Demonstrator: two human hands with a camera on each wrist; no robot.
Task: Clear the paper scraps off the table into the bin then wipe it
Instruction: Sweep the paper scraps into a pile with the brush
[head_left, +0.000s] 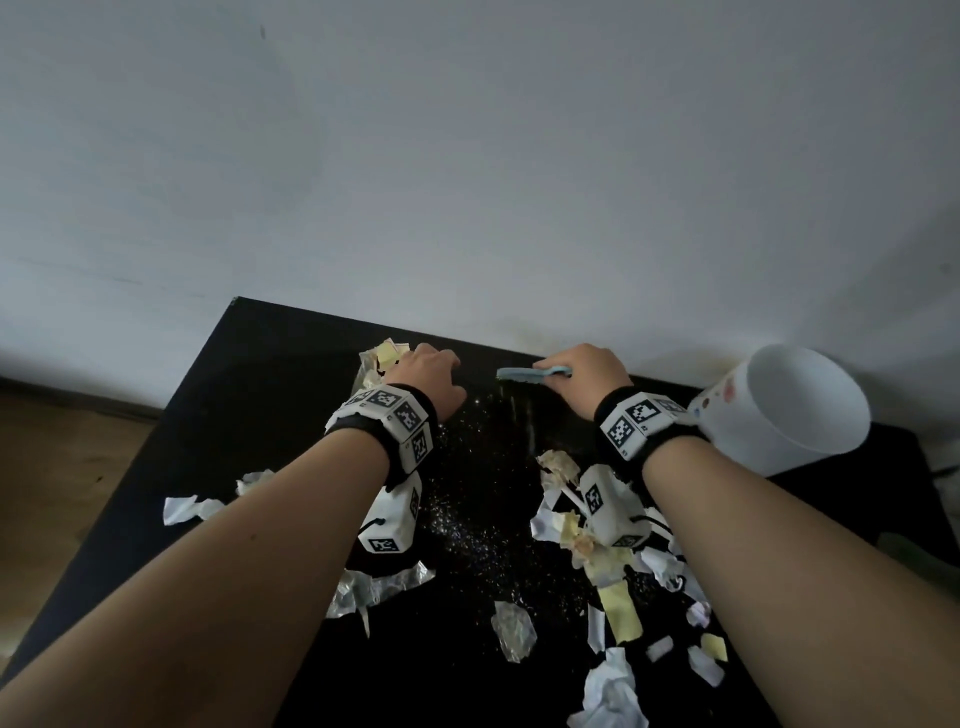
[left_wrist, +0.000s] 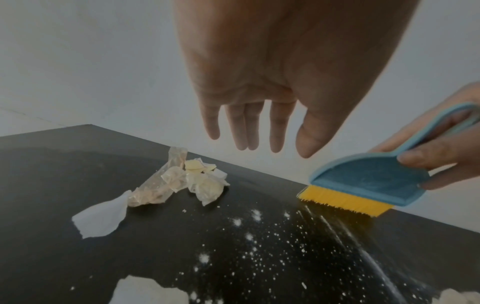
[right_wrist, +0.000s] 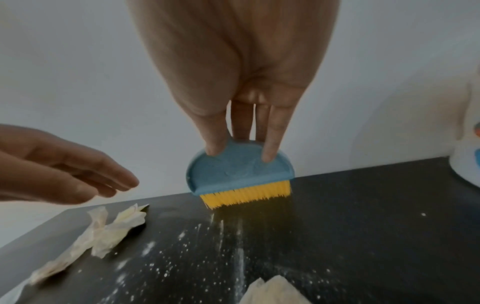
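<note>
From the head view, paper scraps (head_left: 613, 571) lie strewn over the black desk (head_left: 270, 374) amid white dust, and the white bin (head_left: 795, 410) lies tipped at the desk's right edge, so clearing looks barely begun and wiping not started. In the left wrist view, the left hand (left_wrist: 262, 96) hovers with fingers (left_wrist: 275, 131) straight and empty above a crumpled wad (left_wrist: 179, 181). In the right wrist view, the right hand (right_wrist: 246, 86) grips a blue brush (right_wrist: 239, 172), its yellow bristles (right_wrist: 246, 194) on the desk. The bin's printing is unreadable.

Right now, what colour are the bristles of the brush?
Yellow bristles under a blue brush body, clearest in the left wrist view.
</note>
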